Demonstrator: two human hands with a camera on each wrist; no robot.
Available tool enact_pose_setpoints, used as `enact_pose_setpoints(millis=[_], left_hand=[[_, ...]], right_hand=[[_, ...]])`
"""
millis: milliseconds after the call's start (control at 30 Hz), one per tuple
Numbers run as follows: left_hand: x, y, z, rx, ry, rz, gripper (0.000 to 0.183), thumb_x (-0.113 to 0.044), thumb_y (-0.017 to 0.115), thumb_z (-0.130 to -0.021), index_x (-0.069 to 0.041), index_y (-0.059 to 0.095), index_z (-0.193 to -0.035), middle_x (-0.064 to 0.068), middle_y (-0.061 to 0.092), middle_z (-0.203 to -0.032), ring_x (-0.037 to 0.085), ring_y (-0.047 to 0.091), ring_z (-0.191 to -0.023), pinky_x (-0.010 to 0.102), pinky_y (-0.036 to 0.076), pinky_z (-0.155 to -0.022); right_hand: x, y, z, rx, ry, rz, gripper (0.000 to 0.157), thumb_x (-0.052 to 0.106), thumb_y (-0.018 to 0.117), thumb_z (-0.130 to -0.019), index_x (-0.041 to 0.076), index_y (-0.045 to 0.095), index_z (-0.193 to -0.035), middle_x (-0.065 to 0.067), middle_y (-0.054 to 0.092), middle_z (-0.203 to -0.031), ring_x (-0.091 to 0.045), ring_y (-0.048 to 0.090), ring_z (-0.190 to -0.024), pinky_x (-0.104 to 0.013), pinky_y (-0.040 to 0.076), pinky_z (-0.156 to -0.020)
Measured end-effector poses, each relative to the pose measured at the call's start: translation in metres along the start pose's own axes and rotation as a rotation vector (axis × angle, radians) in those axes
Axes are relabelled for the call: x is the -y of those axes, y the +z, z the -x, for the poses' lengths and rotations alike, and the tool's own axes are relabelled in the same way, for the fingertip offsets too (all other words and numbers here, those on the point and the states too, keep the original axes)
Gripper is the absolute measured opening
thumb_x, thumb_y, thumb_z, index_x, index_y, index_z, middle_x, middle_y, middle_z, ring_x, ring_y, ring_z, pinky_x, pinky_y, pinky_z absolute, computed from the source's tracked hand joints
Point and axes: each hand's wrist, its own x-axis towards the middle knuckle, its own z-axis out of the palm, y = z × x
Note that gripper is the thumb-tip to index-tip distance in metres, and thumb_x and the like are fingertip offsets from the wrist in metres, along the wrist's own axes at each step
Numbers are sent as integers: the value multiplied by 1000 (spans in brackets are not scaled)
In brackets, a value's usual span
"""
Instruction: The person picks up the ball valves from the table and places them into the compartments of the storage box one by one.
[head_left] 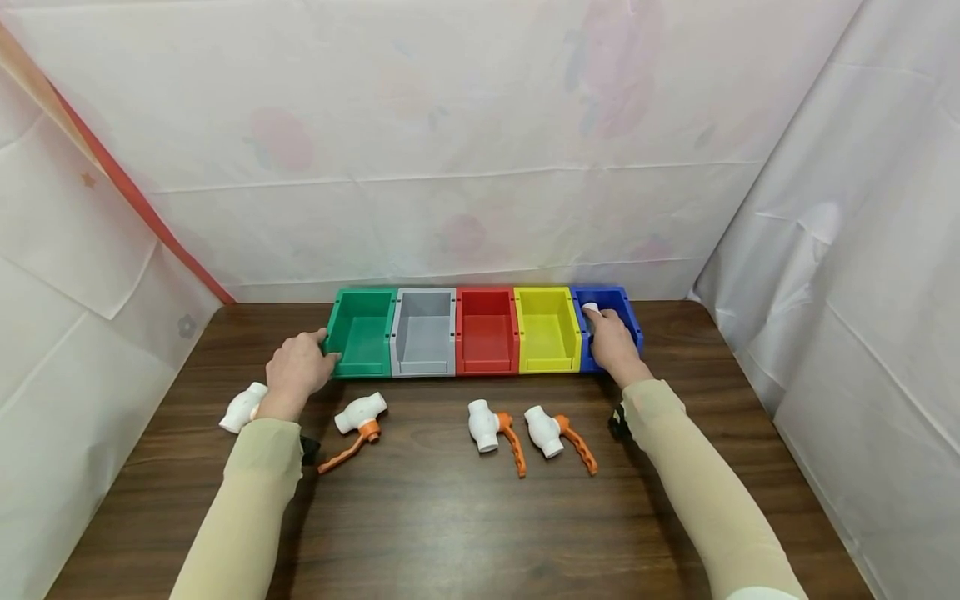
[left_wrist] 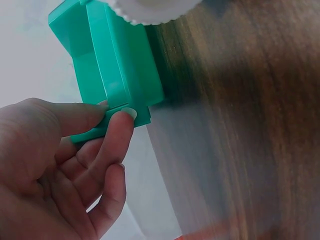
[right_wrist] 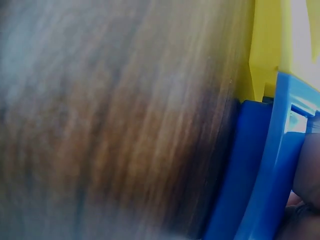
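My left hand (head_left: 296, 371) is at the left end of the bin row, its thumb and forefinger pinching the wall of the green bin (left_wrist: 117, 65) at a front corner. Inside the blue bin (head_left: 637, 333), at the right end, my right hand (head_left: 613, 337) grips a white valve (head_left: 591, 307); just a bit of white shows past the fingers, the rest is hidden. In the right wrist view the blue bin's wall (right_wrist: 265, 175) covers most of that hand. Below my left hand lie two white ball valves, one (head_left: 242, 408) partly behind the wrist, the other (head_left: 362, 412) with an orange lever.
Between the green and blue bins stand a grey bin (head_left: 423, 367), a red bin (head_left: 487, 365) and a yellow bin (head_left: 551, 364), side by side. Two more orange-handled ball valves, one (head_left: 483, 427) left of the other (head_left: 545, 432), lie mid-table. A pale curtain (head_left: 450, 225) hangs behind.
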Motion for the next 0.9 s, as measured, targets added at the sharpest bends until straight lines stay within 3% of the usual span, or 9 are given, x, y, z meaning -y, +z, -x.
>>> enact_pose_setpoints(millis=[300, 900], left_hand=[[0, 1, 1, -10, 6, 18, 61, -26, 61, -99, 0, 41, -150, 35, 50, -136, 50, 61, -94, 50, 49, -61], [-1, 4, 3, -11, -8, 23, 60, -26, 59, -100, 0, 40, -151, 33, 49, -138, 50, 60, -96, 52, 50, -64]], right_hand=[[0, 3, 1, -27, -8, -9, 59, -8, 43, -96, 8, 41, -152, -27, 30, -155, -43, 26, -144, -54, 27, -114], [-6, -1, 8, -97, -100, -82, 66, -13, 57, -84, 4, 49, -147, -27, 39, -150, -46, 39, -135, -57, 37, -107]])
